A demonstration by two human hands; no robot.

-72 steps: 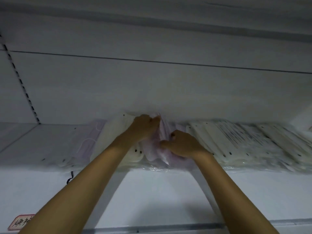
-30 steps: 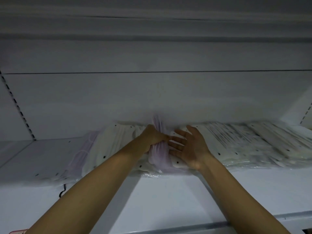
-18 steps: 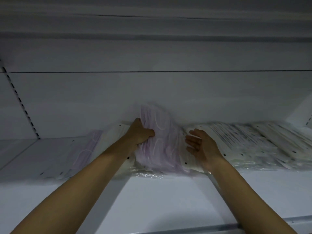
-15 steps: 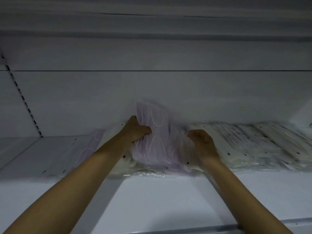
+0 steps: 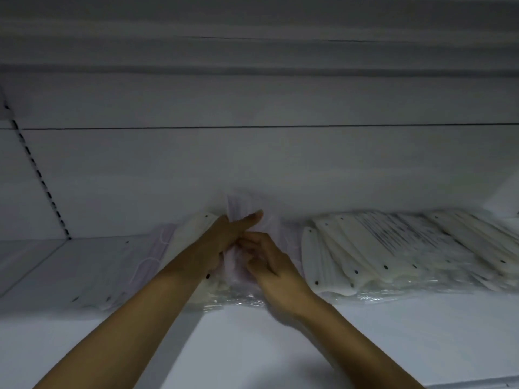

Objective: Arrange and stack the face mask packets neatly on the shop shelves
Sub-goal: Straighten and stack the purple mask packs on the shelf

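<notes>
Lilac plastic crinkles between my palms: I hold the lilac mask packet [image 5: 237, 256] upright at the centre of the frame, its top edge rising against the white back panel [image 5: 252, 169]. My left hand [image 5: 224, 238] grips its left face, thumb and fingers wrapped round it with the forefinger stretched out toward the upper right across the top of the packet. My right hand [image 5: 269, 265] pinches the packet's right side with curled fingers, the two hands almost touching.

Just left of my left hand, cream packets [image 5: 193, 234] lean at a slant, partly hidden by my forearm. Further left, another lilac packet [image 5: 153, 255] lies flat on the shelf [image 5: 393, 346], and pale packets [image 5: 92, 276] with small dark dots spread toward the left edge. Under my wrists a strip of clear wrap [image 5: 233, 300] glints at the front of the pile.

To the right of my right hand, a row of white packets [image 5: 393, 248] overlaps like fallen tiles, running to the right edge; some bear dark printing too blurred to read. A slotted upright [image 5: 39, 175] runs down the upper left of the frame to the shelf's back corner.
</notes>
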